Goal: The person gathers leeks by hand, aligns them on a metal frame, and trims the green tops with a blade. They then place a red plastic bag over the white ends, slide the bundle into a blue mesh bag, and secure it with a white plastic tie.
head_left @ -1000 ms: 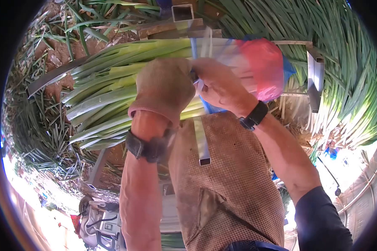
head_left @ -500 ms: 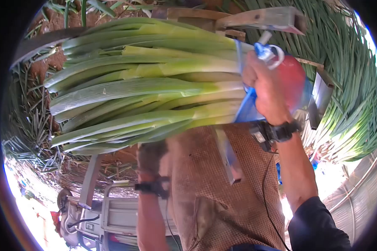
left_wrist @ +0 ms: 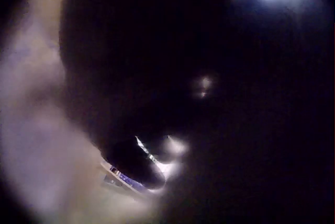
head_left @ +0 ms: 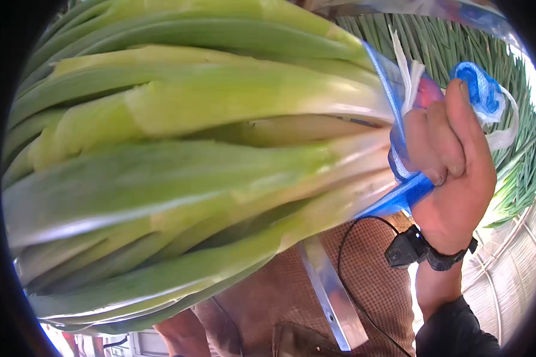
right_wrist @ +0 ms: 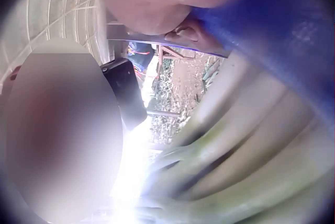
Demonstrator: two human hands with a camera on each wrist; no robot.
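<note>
A big bundle of long green onions (head_left: 190, 113) fills the left and middle of the head view, leaves to the left. The pale stems go into a plastic bag with a blue edge (head_left: 382, 77). My bare right hand (head_left: 452, 160) grips the bag at that edge, fingers curled round it. A looped blue and white band (head_left: 479, 89) sticks up beside the thumb. In the right wrist view, pale onion stems (right_wrist: 246, 145) lie under the blue plastic (right_wrist: 272, 25). My left hand is hidden behind the bundle; only a bare forearm (head_left: 181, 333) shows below. The left wrist view is mostly dark.
More green onions (head_left: 458, 47) are heaped at the back right. A metal bar (head_left: 333, 297) juts out in front of the brown apron (head_left: 363, 256). A black cable (head_left: 341, 250) runs down from the right wrist camera (head_left: 405, 247).
The bundle has risen close to the head camera, the right hand keeping its grip on the bag. My gloved left hand has left the bundle's top and dropped below it, out of sight.
</note>
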